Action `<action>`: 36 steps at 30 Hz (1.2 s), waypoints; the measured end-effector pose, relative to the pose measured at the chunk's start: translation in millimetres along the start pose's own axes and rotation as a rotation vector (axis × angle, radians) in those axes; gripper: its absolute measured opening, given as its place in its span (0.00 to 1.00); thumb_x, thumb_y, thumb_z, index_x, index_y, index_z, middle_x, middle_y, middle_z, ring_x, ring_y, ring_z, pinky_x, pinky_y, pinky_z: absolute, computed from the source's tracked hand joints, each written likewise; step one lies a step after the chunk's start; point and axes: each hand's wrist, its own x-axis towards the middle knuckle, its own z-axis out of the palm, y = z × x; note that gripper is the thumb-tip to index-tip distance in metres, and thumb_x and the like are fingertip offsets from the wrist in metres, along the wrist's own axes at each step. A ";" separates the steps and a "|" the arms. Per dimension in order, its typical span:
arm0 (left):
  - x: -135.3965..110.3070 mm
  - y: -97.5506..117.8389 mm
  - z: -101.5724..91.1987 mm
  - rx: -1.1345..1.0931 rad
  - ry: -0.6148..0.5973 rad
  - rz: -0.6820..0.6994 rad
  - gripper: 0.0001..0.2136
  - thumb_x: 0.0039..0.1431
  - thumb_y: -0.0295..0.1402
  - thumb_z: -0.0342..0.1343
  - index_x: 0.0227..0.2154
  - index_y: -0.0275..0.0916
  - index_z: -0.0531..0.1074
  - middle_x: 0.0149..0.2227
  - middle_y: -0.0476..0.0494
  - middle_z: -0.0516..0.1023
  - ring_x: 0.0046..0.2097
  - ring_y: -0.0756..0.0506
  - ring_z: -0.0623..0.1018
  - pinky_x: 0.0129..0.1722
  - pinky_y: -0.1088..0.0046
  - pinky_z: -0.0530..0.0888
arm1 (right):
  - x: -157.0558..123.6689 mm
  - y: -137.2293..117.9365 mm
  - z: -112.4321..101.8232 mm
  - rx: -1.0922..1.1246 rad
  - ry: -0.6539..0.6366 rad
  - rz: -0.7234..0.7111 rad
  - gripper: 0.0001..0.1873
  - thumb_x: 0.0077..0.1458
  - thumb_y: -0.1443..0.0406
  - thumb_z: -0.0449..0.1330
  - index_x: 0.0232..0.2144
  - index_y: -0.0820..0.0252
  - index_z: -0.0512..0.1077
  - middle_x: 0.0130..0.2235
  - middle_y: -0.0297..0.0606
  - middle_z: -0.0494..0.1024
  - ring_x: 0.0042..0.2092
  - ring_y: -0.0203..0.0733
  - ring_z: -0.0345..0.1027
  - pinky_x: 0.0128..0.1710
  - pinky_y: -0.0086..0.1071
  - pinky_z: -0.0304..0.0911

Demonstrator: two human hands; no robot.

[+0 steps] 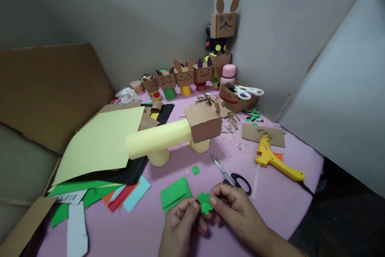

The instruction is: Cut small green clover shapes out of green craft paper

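Both my hands meet low in the middle of the head view, over a pink table (279, 205). My left hand (180, 225) and my right hand (233, 209) pinch a small green paper flower cutout (205, 203) between their fingertips. A folded green paper piece (174, 193) lies just left of the flower. Black-handled scissors (231, 175) rest just beyond my right hand. Further back stands a cardboard animal figure (203, 122) with a pale yellow tube body (158, 140) on short yellow legs.
A yellow glue gun (275, 158) lies at the right on a cardboard scrap. Stacked coloured paper sheets (102, 144) cover the left. Small cardboard-headed figures (185, 76) line the back wall, beside a box (236, 98) holding white scissors (248, 91). Cardboard trimmings litter the middle.
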 end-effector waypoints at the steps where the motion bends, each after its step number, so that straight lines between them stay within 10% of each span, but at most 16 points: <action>1: 0.5 -0.4 -0.4 -0.002 -0.009 -0.002 0.15 0.51 0.43 0.59 0.19 0.35 0.74 0.14 0.49 0.72 0.20 0.51 0.70 0.24 0.78 0.66 | 0.5 0.6 -0.3 0.051 -0.011 0.033 0.17 0.55 0.53 0.56 0.26 0.62 0.65 0.23 0.33 0.72 0.21 0.31 0.61 0.21 0.24 0.56; 36: 4.1 -7.6 -4.8 0.038 -0.002 0.052 0.20 0.41 0.48 0.65 0.15 0.37 0.67 0.13 0.54 0.68 0.16 0.55 0.64 0.18 0.80 0.60 | 3.7 7.1 3.5 0.154 -0.006 0.136 0.26 0.46 0.44 0.60 0.24 0.61 0.62 0.20 0.29 0.69 0.16 0.25 0.57 0.16 0.20 0.49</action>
